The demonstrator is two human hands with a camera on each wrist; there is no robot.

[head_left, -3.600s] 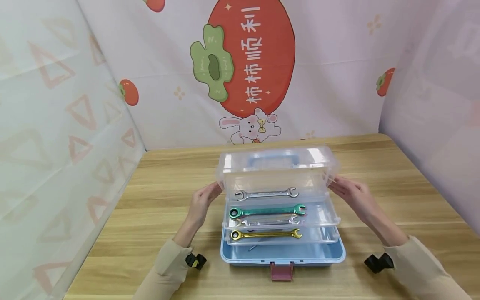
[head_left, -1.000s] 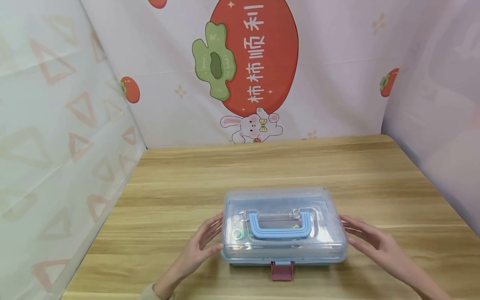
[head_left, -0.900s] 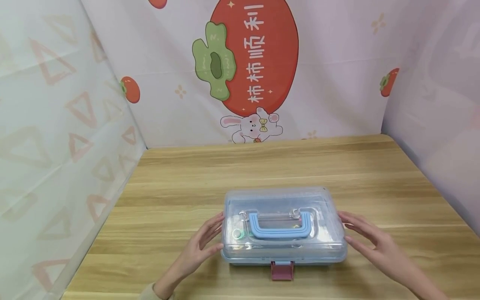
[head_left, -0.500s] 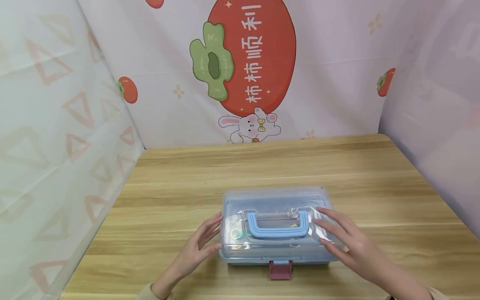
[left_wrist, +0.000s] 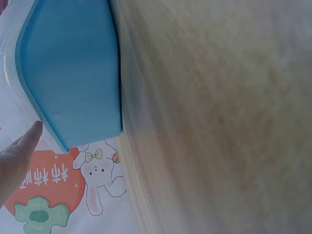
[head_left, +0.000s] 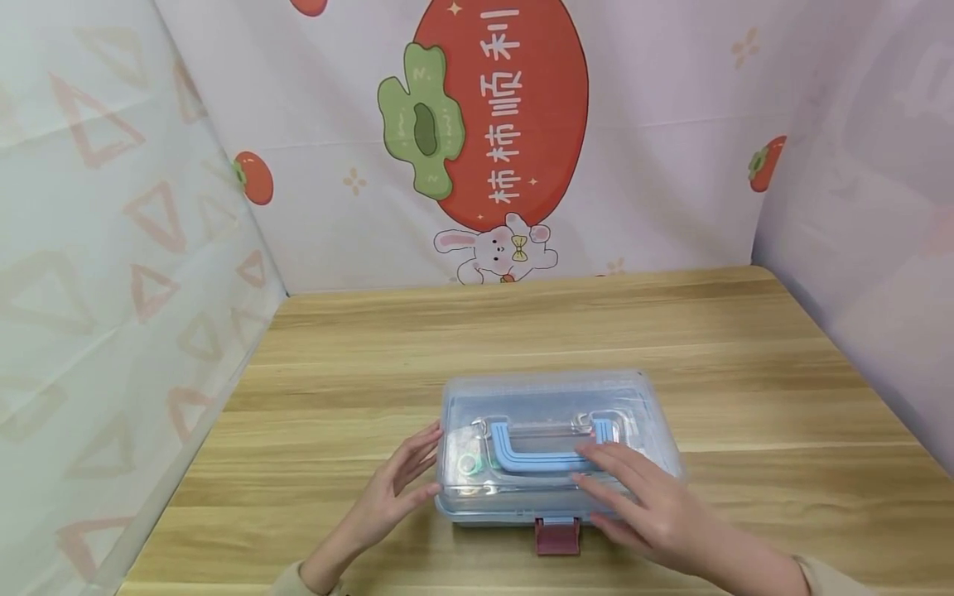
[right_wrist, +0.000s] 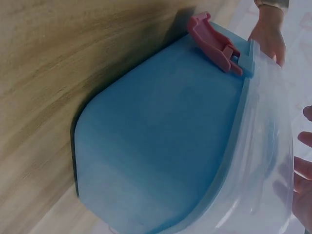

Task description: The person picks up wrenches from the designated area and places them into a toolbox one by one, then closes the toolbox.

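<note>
A toolbox [head_left: 551, 399] with a clear lid and pale blue base sits on the table, its lid down. The blue carrying handle [head_left: 532, 462] lies folded toward the front. At the front edge the pink latch [head_left: 557, 540] hangs outward, unfastened; the right wrist view shows the latch [right_wrist: 212, 44] tilted away from the blue base [right_wrist: 156, 122]. My left hand [head_left: 387, 492] rests its fingertips against the box's left side, fingers spread. Over the lid's front right is my right hand [head_left: 656, 509], fingers extended, overlapping the handle's right end. A green wrench end [head_left: 468, 463] shows through the lid.
The wood-grain table [head_left: 358, 356] extends around the box. Behind it hangs a white cloth backdrop [head_left: 656, 182] printed with a persimmon and a rabbit. Cloth walls [head_left: 112, 273] stand at both sides.
The lid, raised over fanned-out trays of wrenches at first, is now down. My right hand has moved from the box's right side leftward over the lid's front; my left hand stays put recently.
</note>
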